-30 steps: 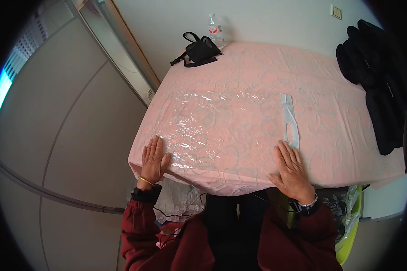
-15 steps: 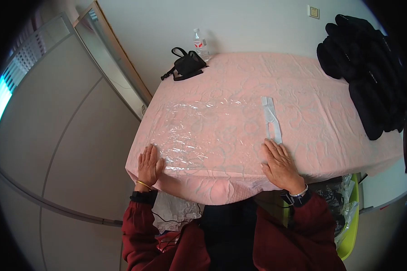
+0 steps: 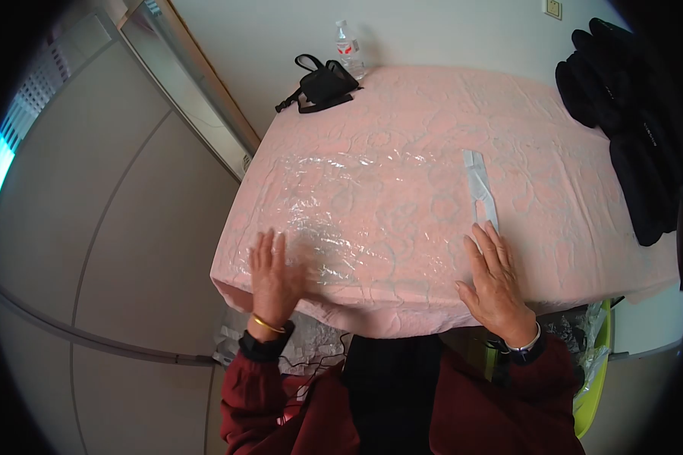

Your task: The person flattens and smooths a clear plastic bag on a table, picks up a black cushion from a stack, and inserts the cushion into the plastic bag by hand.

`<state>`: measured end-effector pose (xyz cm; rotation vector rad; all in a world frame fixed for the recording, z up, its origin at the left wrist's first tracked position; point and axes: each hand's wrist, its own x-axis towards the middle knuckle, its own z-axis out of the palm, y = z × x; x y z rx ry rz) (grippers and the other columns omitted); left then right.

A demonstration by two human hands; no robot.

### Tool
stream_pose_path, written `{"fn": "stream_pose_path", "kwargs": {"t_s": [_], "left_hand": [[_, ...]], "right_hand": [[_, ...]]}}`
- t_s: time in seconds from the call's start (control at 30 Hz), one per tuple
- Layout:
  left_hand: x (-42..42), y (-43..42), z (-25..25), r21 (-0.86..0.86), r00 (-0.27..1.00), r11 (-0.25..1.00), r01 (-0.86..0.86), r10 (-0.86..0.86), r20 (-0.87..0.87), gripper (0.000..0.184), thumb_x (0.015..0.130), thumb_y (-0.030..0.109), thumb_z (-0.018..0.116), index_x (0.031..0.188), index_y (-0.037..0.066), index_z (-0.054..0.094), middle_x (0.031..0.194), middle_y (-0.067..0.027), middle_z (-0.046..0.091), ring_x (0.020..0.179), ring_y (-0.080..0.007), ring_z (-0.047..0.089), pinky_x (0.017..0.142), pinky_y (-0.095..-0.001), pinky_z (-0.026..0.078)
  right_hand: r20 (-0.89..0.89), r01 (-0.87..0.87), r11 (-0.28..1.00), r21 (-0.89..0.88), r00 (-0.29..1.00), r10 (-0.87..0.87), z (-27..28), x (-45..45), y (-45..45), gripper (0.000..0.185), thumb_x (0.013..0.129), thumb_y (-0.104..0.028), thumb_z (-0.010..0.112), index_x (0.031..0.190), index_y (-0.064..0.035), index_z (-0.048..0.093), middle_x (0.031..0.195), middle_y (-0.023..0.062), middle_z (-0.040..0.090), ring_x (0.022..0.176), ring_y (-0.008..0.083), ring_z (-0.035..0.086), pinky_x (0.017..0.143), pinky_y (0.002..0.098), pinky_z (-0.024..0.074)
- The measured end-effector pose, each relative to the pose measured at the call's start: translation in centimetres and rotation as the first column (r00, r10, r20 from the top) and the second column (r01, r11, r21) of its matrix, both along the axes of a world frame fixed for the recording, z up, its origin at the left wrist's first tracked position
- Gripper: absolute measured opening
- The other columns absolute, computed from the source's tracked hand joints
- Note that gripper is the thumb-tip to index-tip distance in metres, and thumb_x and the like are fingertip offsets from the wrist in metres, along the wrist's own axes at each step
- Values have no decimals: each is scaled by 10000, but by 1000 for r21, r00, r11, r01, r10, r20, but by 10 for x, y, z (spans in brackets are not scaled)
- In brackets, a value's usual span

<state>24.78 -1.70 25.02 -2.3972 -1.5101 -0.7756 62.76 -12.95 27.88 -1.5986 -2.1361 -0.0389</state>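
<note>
A clear plastic bag (image 3: 357,205) lies flat on the pink tablecloth (image 3: 554,167), glinting with creases. Its right end is a white strip (image 3: 477,182) with an oblong cut-out. My left hand (image 3: 275,277) is open over the bag's near left corner, fingers stretched forward, its thumb side blurred. It looks slightly raised and holds nothing. At the near end of the white strip is my right hand (image 3: 493,277), open with fingers apart. Its fingertips cover part of the strip; whether they press on it I cannot tell.
A black pouch with straps (image 3: 326,86) and a clear plastic bottle (image 3: 347,50) stand at the table's far left. Dark padded items (image 3: 622,114) are piled at the right. Beneath the near edge are a green tub (image 3: 596,379) and crumpled clear plastic (image 3: 311,337).
My left hand has lifted off the tablecloth and shifted right. The fingers of my right hand have spread. The whole view has shifted a little.
</note>
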Motion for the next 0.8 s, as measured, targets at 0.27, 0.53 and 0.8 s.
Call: {"fn": "stream_pose_path", "kwargs": {"t_s": [0.27,0.53,0.8], "left_hand": [[191,-42,-11,-109,817,844,525,-465,340,781,947,390,631,1480,-103,342,1534,-314,340,1458,-463,298,1201,-510,264],[121,-43,-14,-210,938,923,324,-341,-53,950,940,659,477,1483,-108,337,1556,-302,332,1460,-438,316,1198,-533,232],[0,-36,-16,-204,985,979,21,-55,-163,1078,847,739,551,1484,-102,331,1552,-293,341,1463,-433,311,1204,-537,206]], "right_hand": [[-71,-128,991,42,989,131,-48,-31,33,799,872,-315,712,1466,90,363,1543,275,333,1464,449,276,1187,566,240],[-15,-63,991,-114,998,62,-24,-19,20,879,843,-359,721,1497,79,330,1585,264,290,1479,438,265,1211,534,215],[13,-65,969,-238,997,70,-12,-15,15,972,799,-425,776,1509,54,318,1593,255,281,1500,418,235,1220,539,187]]}}
